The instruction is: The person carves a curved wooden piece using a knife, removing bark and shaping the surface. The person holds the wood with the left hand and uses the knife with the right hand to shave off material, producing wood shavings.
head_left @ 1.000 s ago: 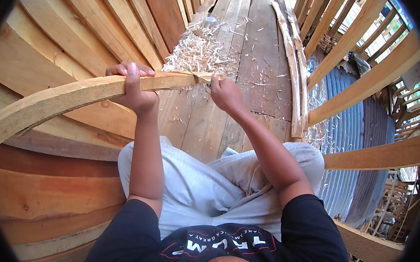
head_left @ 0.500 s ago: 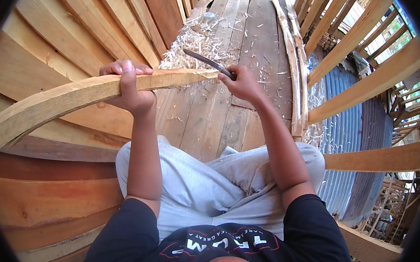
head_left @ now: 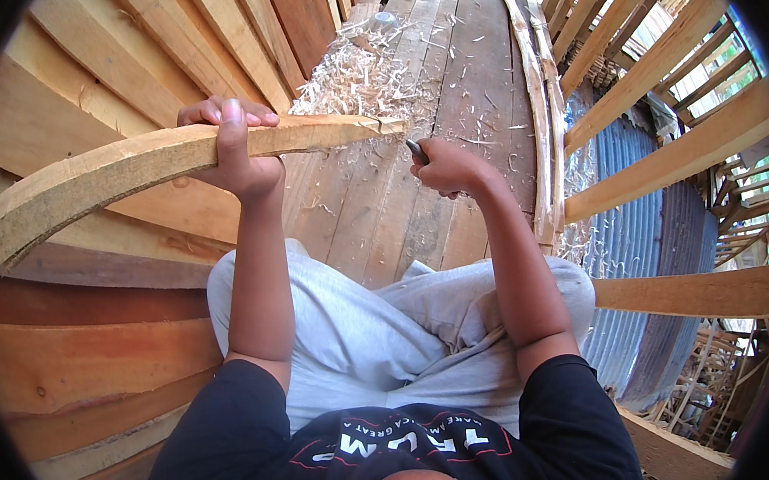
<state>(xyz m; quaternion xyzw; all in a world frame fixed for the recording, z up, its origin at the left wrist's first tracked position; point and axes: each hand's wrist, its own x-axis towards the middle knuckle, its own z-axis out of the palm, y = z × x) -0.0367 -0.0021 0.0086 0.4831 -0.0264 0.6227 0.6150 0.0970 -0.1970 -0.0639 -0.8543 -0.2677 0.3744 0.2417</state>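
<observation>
A curved wooden beam [head_left: 94,182] runs in from the left edge, its tapered, freshly cut tip near the middle of the view. My left hand [head_left: 235,145] is closed around it, the thumb over the top and the fingers on the far side. Just right of the tip, my right hand [head_left: 455,166] grips a knife [head_left: 416,151], apart from the wood. Only a short dark piece of the knife shows beyond the fist; the rest of its blade is foreshortened or hidden.
Pale wood shavings [head_left: 360,82] are heaped on the plank floor [head_left: 360,211] beyond the beam. Wooden planks [head_left: 148,45] line the left wall. Long wooden strips [head_left: 536,117], upright ribs [head_left: 676,153] and corrugated metal sheeting [head_left: 620,248] stand on the right.
The knife blade, which lay over the beam's tip pointing far left, has swung away and is barely visible. My right hand has moved slightly right and down. My left hand keeps its hold.
</observation>
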